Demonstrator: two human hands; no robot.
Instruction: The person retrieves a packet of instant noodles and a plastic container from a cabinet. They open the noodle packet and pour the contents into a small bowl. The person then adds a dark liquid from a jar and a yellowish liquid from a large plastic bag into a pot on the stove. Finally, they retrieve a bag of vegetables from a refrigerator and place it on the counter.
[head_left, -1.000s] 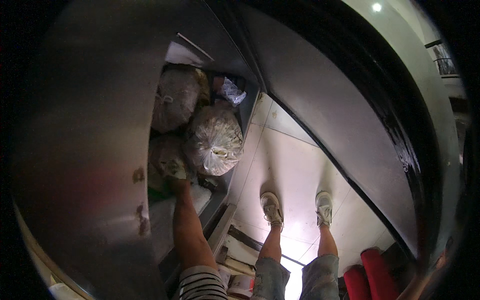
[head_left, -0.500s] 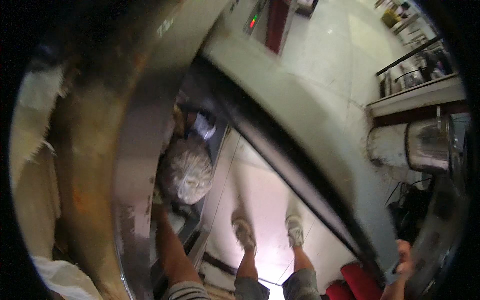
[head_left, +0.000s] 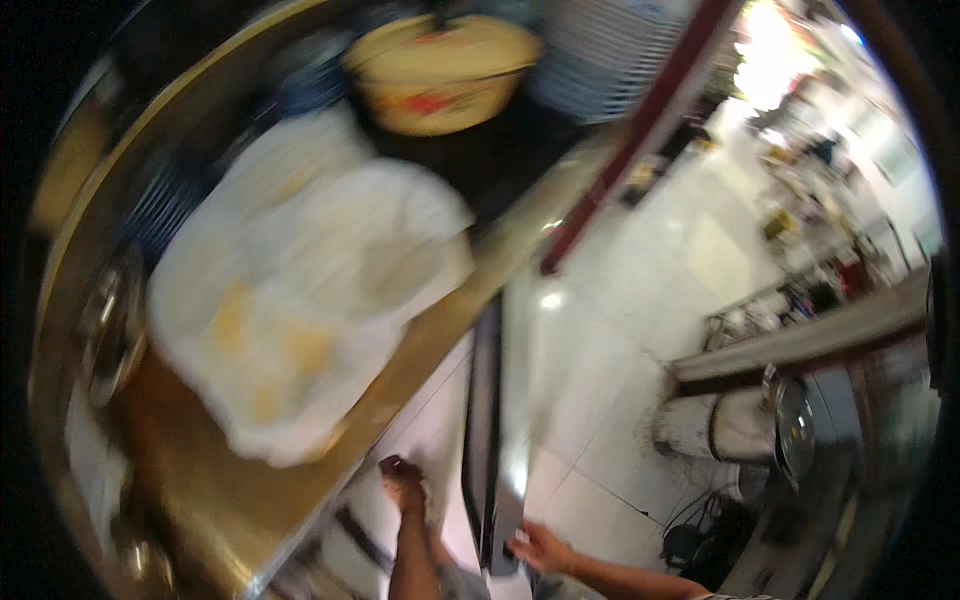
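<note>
My left hand [head_left: 404,492] is closed around a small dark-red, roundish thing [head_left: 395,463], too blurred to name more exactly. It is beside the front edge of the metal counter [head_left: 215,520], above the floor. My right hand [head_left: 540,547] has its fingers curled on the edge of a pale door [head_left: 512,490] with a dark seal, which stands ajar below the counter and shows nearly edge-on. The inside of the cabinet behind it is hidden by the counter.
White cloth or sheeting [head_left: 310,270] with yellowish patches covers much of the counter. Behind it are a yellow flowered basin [head_left: 440,75] and a tall stack of ridged pale items [head_left: 610,60]. A dark-red post [head_left: 640,140] rises at the counter's edge. Metal pots [head_left: 740,425] stand at right.
My left hand has come out of the low cabinet holding the dark-red thing. The door has swung further toward closed with my right hand on it. My view has risen to the countertop.
</note>
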